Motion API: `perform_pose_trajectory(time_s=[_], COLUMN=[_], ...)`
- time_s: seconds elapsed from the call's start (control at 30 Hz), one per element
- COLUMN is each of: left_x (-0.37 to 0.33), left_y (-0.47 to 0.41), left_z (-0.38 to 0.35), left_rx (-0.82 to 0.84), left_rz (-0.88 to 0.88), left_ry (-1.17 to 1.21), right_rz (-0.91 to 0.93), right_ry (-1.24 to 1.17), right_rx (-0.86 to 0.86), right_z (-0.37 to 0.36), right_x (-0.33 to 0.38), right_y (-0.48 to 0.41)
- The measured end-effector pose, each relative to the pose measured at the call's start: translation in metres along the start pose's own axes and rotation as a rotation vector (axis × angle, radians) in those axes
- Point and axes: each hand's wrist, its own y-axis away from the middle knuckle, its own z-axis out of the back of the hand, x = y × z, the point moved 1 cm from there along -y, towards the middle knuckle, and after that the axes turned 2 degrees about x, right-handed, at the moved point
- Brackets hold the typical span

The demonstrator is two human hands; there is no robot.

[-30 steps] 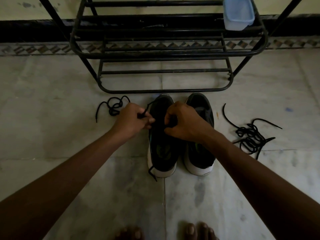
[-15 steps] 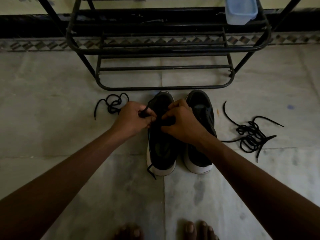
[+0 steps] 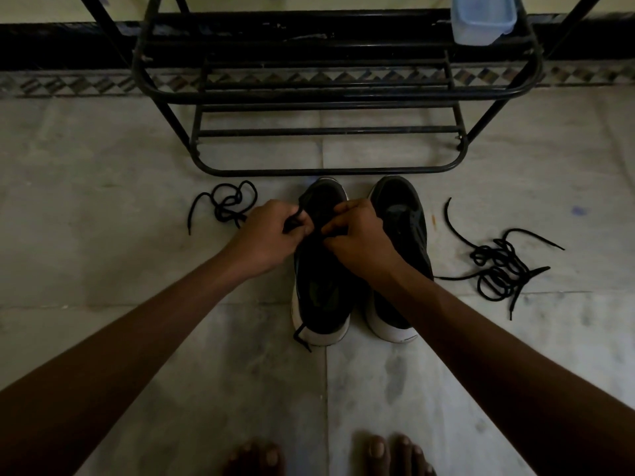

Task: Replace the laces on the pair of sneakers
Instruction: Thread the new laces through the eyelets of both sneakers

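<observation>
Two black sneakers with white soles stand side by side on the floor, toes toward the rack. Over the left sneaker (image 3: pixel 321 297), my left hand (image 3: pixel 271 235) pinches a black lace end at the shoe's left eyelets. My right hand (image 3: pixel 357 240) has its fingers curled on the lace at the eyelet area of the same shoe. A lace tail (image 3: pixel 302 338) trails past that shoe's heel. The right sneaker (image 3: pixel 400 214) shows no lace. One loose black lace (image 3: pixel 226 204) lies left of the shoes, and a bigger tangle of black laces (image 3: pixel 498 269) lies to the right.
A black metal shoe rack (image 3: pixel 326 97) stands just beyond the shoes, with a pale blue plastic container (image 3: pixel 482 18) on its upper right. The floor is pale marble tile. My bare toes (image 3: pixel 378 451) show at the bottom edge.
Both hands have drawn closer together over the left sneaker's eyelets. The view has shifted slightly; shoes and loose laces have not moved.
</observation>
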Motion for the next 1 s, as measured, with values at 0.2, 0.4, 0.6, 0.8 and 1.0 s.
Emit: perform_pose_trajectory(time_s=[0.2,0.4,0.6,0.8,1.0], left_x=[-0.003,0.007,0.006,-0.003,0.005], left_y=[0.001,0.003,0.002,0.006,0.018], left_z=[-0.005,-0.011,-0.012,-0.009,-0.01], left_rx=[-0.034,-0.052,-0.082,-0.079,-0.012], left_rz=[-0.037,0.026,0.18,0.204,0.214], left_ry=[-0.059,0.125,0.337,0.42,0.481], right_rz=[-0.041,-0.027,-0.003,-0.008,0.123], right_ry=[-0.089,-0.125,0.043,0.096,0.273], right_rx=[-0.038,-0.024,-0.059,-0.093,-0.071], right_z=[-0.005,-0.008,-0.013,-0.018,-0.021], right_x=[-0.005,-0.007,-0.018,-0.017,-0.014], right_y=[-0.006,-0.009,-0.02,-0.016,-0.006])
